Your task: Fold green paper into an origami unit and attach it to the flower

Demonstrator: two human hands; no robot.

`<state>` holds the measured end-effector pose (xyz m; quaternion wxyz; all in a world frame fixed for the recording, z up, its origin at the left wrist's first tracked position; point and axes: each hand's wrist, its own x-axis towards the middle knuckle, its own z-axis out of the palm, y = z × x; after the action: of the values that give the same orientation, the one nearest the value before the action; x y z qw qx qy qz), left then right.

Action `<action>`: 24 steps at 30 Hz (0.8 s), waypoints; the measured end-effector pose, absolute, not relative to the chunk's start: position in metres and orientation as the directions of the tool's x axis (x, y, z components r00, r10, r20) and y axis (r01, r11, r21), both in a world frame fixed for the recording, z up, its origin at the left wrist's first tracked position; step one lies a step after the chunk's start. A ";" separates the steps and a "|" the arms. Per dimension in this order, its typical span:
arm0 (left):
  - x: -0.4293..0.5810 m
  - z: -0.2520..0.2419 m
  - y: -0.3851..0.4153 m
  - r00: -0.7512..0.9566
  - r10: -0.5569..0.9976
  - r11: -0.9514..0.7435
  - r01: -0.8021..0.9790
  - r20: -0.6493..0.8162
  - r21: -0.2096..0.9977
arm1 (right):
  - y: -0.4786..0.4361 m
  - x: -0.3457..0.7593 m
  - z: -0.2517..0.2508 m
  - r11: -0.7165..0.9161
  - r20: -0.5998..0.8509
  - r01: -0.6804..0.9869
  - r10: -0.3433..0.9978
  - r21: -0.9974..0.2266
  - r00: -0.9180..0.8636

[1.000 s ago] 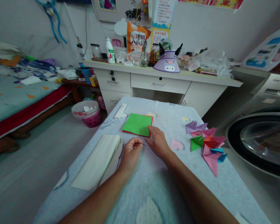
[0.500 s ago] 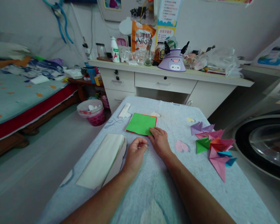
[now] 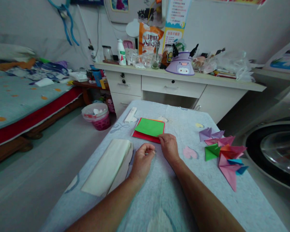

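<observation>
A stack of square coloured paper lies on the light blue cloth-covered table (image 3: 164, 187): a green sheet (image 3: 149, 126) on top, a red sheet (image 3: 145, 136) showing beneath it along the near edge. My right hand (image 3: 169, 148) rests at the stack's near right corner, fingers pinched on the green sheet's corner, which is lifted off the red one. My left hand (image 3: 143, 158) lies just left of it on the cloth, fingers curled loosely closed with nothing visible in them.
Folded origami pieces (image 3: 223, 154) in purple, pink, green, orange and blue sit at the right. A folded white cloth (image 3: 108, 166) lies at the left, a white stick-shaped object (image 3: 130, 115) beyond. A cluttered desk (image 3: 178, 77), pink bin (image 3: 96, 116), bed and washing machine surround the table.
My right hand has slid to the stack's near right corner and lifted the green sheet, uncovering the red one below. The left hand stays curled. The camera shifted slightly.
</observation>
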<state>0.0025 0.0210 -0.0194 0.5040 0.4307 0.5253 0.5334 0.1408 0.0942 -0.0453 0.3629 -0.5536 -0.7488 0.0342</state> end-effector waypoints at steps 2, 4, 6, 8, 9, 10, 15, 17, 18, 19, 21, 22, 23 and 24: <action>0.003 -0.019 0.021 -0.127 0.989 0.071 -0.084 -0.081 0.994 | 0.094 0.142 -0.045 0.384 0.514 0.786 0.852 -0.484 -0.100; 0.003 -0.020 0.021 -0.135 0.987 0.080 -0.093 -0.092 0.993 | 0.094 0.143 -0.046 0.392 0.521 0.764 0.849 -0.513 -0.086; 0.003 -0.021 0.022 -0.141 0.985 0.085 -0.107 -0.099 0.991 | 0.094 0.144 -0.046 0.405 0.525 0.739 0.847 -0.539 -0.082; 0.003 -0.022 0.023 -0.140 0.985 0.088 -0.124 -0.105 0.988 | 0.093 0.145 -0.045 0.425 0.524 0.710 0.846 -0.561 -0.093; 0.004 -0.022 0.023 -0.137 0.985 0.090 -0.134 -0.108 0.987 | 0.093 0.145 -0.045 0.436 0.522 0.696 0.847 -0.571 -0.102; 0.004 -0.023 0.024 -0.132 0.985 0.091 -0.146 -0.110 0.985 | 0.092 0.145 -0.044 0.447 0.520 0.682 0.847 -0.579 -0.114; 0.004 -0.028 0.026 -0.086 0.988 0.109 -0.199 -0.128 0.974 | 0.092 0.145 -0.044 0.457 0.508 0.638 0.853 -0.620 -0.117; 0.004 -0.030 0.027 -0.082 0.988 0.110 -0.201 -0.128 0.973 | 0.092 0.145 -0.046 0.443 0.506 0.630 0.858 -0.638 -0.091; 0.004 -0.031 0.027 -0.084 0.988 0.109 -0.198 -0.128 0.974 | 0.092 0.146 -0.046 0.435 0.505 0.627 0.860 -0.646 -0.076; 0.004 -0.032 0.028 -0.087 0.988 0.108 -0.193 -0.127 0.975 | 0.092 0.146 -0.047 0.427 0.505 0.624 0.861 -0.654 -0.061; 0.004 -0.033 0.028 -0.094 0.987 0.108 -0.186 -0.127 0.977 | 0.092 0.147 -0.047 0.413 0.501 0.618 0.865 -0.669 -0.035; 0.003 -0.033 0.028 -0.096 0.987 0.108 -0.185 -0.128 0.977 | 0.091 0.147 -0.047 0.407 0.499 0.616 0.866 -0.675 -0.026; 0.003 -0.033 0.028 -0.098 0.987 0.108 -0.185 -0.127 0.977 | 0.091 0.147 -0.047 0.401 0.496 0.613 0.868 -0.680 -0.018; 0.003 -0.033 0.028 -0.099 0.987 0.107 -0.186 -0.127 0.977 | 0.090 0.148 -0.046 0.397 0.493 0.611 0.870 -0.685 -0.011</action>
<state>0.0033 0.0284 -0.0333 0.5432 0.3941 0.5081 0.5398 0.1475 0.0901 -0.0462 0.4609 -0.5311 -0.6970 0.1404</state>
